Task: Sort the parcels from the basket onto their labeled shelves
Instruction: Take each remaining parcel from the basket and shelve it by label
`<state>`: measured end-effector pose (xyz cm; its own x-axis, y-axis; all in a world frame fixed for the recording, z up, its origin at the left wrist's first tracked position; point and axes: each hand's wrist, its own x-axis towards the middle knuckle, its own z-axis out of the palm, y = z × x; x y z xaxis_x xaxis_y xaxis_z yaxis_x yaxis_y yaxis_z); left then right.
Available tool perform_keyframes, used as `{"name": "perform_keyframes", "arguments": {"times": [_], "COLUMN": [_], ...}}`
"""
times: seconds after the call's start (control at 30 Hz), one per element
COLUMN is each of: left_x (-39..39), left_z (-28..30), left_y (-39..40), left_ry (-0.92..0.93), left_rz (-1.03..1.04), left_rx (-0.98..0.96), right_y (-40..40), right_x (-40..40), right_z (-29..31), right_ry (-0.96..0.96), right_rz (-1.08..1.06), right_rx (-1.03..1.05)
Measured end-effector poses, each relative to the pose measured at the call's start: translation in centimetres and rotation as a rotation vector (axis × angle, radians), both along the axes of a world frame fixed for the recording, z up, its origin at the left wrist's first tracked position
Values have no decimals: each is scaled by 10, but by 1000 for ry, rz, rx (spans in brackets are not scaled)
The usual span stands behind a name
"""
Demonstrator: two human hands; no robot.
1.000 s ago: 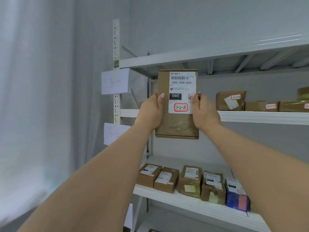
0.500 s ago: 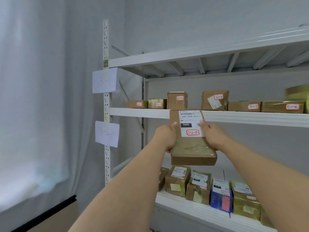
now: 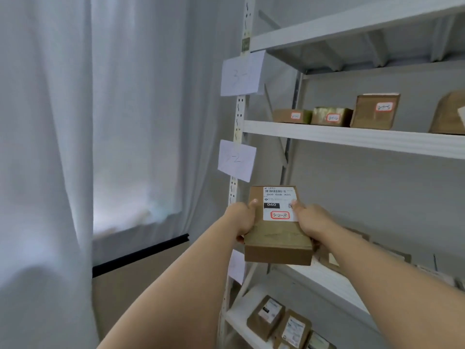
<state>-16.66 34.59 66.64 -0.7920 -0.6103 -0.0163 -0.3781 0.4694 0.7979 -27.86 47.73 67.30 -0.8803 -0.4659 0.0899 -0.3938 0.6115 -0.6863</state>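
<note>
Both hands are gripping one parcel [image 3: 276,230], the left hand [image 3: 241,219] on its left edge, the right hand [image 3: 310,219] on its right, thumbs lying on top. Its long axis is pointing away from the person, toward the rack, and its sticker is reading 3-2-8. It is hovering just above the front lip of the shelf [image 3: 324,278] beneath the "3-2" tag [image 3: 236,159], so the placement, I judge, is forward and down. Four boxes are sitting on the shelf above [image 3: 352,137]; three are showing on the lowest.

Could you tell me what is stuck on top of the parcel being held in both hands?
On the brown parcel sits a white shipping label with a barcode, "060", and a red-circled "3-2-8". The right hand's thumb covers the label's right edge.
</note>
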Motion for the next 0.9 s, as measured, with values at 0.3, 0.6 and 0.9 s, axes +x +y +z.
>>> {"name": "perform_keyframes", "arguments": {"times": [0.3,0.6,0.9], "left_x": [-23,-98,-140], "left_z": [-78,-128,-155], "left_y": [-32,47,211], "left_ry": [-195,-273,-315], "left_rz": [-156,-487,-838], "left_rx": [61,8,-18], "right_y": [-14,87,257], "right_x": [-3,-22,-5], "right_z": [-86,-139,-159], "right_ry": [-240,-330,-421], "right_rz": [-133,-432,-732], "right_rx": [86,92,-38]}}
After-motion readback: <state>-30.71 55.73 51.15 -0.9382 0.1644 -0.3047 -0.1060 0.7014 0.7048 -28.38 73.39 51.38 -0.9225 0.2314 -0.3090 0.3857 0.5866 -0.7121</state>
